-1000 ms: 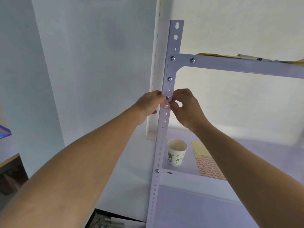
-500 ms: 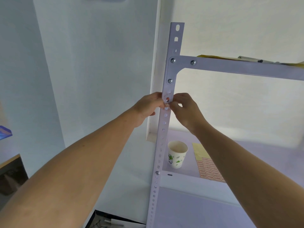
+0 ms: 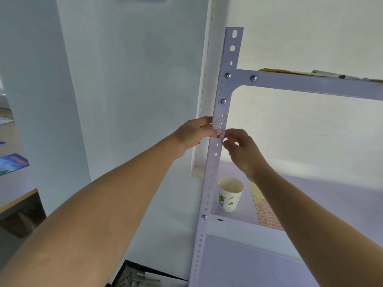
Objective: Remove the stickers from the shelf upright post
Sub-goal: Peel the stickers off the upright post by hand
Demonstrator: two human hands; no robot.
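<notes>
Left hand (image 3: 194, 133) grips the shelf upright post (image 3: 229, 56) at the mid-height sticker (image 3: 221, 131), while right hand (image 3: 243, 150) hovers just right, fingers curled, contents indeterminate: a fast pull may tear the sticker.

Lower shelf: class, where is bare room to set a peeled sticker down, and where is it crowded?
Bare: the shelf right of the sticker sheet, towards the back; the patch behind the paper cup. Crowded: front-left, cup and sheet close beside the upright post.

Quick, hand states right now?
Left hand: grips the post, thumb by a sticker.
Right hand: fingers curled beside the post; hold cannot be told.
</notes>
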